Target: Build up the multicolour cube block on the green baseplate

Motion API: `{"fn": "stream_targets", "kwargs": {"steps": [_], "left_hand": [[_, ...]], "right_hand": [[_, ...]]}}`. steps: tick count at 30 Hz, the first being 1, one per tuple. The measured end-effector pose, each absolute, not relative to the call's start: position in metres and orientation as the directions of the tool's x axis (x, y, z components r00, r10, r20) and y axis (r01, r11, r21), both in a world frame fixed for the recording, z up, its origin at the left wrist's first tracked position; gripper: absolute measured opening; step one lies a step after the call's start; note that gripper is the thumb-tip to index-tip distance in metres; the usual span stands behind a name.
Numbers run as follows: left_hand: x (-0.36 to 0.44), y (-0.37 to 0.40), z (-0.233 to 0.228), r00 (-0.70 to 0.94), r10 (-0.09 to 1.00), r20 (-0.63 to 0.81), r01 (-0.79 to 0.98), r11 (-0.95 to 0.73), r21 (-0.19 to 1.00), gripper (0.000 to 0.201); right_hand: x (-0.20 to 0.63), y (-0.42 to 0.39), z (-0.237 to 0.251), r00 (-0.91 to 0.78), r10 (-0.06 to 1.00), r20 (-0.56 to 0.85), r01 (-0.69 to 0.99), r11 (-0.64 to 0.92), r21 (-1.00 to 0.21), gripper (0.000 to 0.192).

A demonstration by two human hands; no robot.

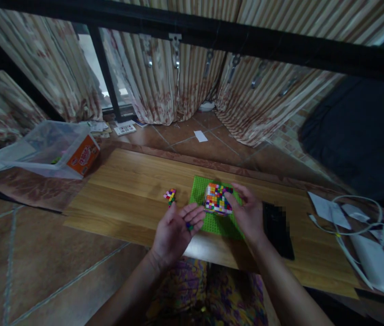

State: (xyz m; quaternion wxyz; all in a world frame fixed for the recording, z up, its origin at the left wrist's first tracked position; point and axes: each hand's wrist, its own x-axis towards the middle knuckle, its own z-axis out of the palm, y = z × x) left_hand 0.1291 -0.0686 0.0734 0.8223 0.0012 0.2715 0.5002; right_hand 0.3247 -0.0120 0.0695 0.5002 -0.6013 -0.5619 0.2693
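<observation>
Multicoloured brick block (216,198) touches right grip (246,213).

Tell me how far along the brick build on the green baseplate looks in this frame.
Done: a multicoloured brick block several layers high stands on the green baseplate. In hand: the right hand touches the block's right side, while the left hand lies palm-up with a few small bricks at its fingers. Left: a small pile of loose bricks lies on the wooden board, unused.
</observation>
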Motion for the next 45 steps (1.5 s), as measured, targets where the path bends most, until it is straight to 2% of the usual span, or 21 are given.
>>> {"fn": "stream_targets", "kwargs": {"steps": [2, 5, 7, 11, 16, 20, 24, 26, 29, 37, 41, 45], "left_hand": [[0.130, -0.070, 0.076, 0.353, 0.836, -0.420, -0.837, 0.483, 0.258, 0.053], [0.131, -0.071, 0.078, 0.356, 0.849, -0.390, -0.856, 0.464, 0.227, 0.055], [0.132, -0.072, 0.079, 0.354, 0.860, -0.369, -0.869, 0.448, 0.211, 0.055], [0.136, -0.078, 0.077, 0.351, 0.859, -0.372, -0.881, 0.438, 0.180, 0.053], [0.142, -0.087, 0.068, 0.355, 0.817, -0.455, -0.880, 0.457, 0.133, 0.055], [0.142, -0.089, 0.062, 0.338, 0.788, -0.515, -0.869, 0.471, 0.151, 0.047], [0.138, -0.085, 0.056, 0.241, 0.768, -0.593, -0.824, 0.485, 0.293, 0.031], [0.136, -0.084, 0.054, 0.197, 0.763, -0.616, -0.787, 0.497, 0.364, 0.025], [0.133, -0.084, 0.049, 0.182, 0.758, -0.627, -0.745, 0.522, 0.415, 0.023], [0.131, -0.085, 0.038, 0.238, 0.737, -0.632, -0.679, 0.592, 0.434, 0.029], [0.130, -0.082, 0.037, 0.242, 0.733, -0.635, -0.659, 0.605, 0.447, 0.027], [0.130, -0.081, 0.036, 0.246, 0.727, -0.641, -0.657, 0.611, 0.441, 0.028]], "right_hand": [[0.312, -0.037, 0.083, 0.070, 0.944, 0.324, 0.512, 0.244, -0.824, 0.015], [0.291, -0.069, 0.091, -0.236, 0.933, 0.272, 0.562, 0.359, -0.745, 0.013], [0.281, -0.081, 0.087, -0.291, 0.922, 0.255, 0.603, 0.384, -0.700, 0.015], [0.272, -0.094, 0.071, -0.259, 0.930, 0.260, 0.631, 0.367, -0.684, 0.017], [0.270, -0.107, 0.063, -0.273, 0.936, 0.221, 0.596, 0.346, -0.725, 0.015], [0.283, -0.099, 0.069, -0.252, 0.942, 0.221, 0.598, 0.331, -0.730, 0.015], [0.311, -0.059, 0.077, -0.063, 0.933, 0.353, 0.710, 0.290, -0.641, 0.016], [0.323, -0.036, 0.078, -0.023, 0.916, 0.400, 0.764, 0.275, -0.584, 0.018], [0.332, -0.009, 0.075, -0.049, 0.904, 0.425, 0.808, 0.286, -0.514, 0.022], [0.329, 0.010, 0.064, -0.156, 0.875, 0.458, 0.873, 0.339, -0.352, 0.026], [0.327, 0.014, 0.067, -0.127, 0.881, 0.457, 0.874, 0.317, -0.369, 0.023], [0.325, 0.019, 0.067, -0.025, 0.911, 0.413, 0.828, 0.250, -0.502, 0.018]]}}
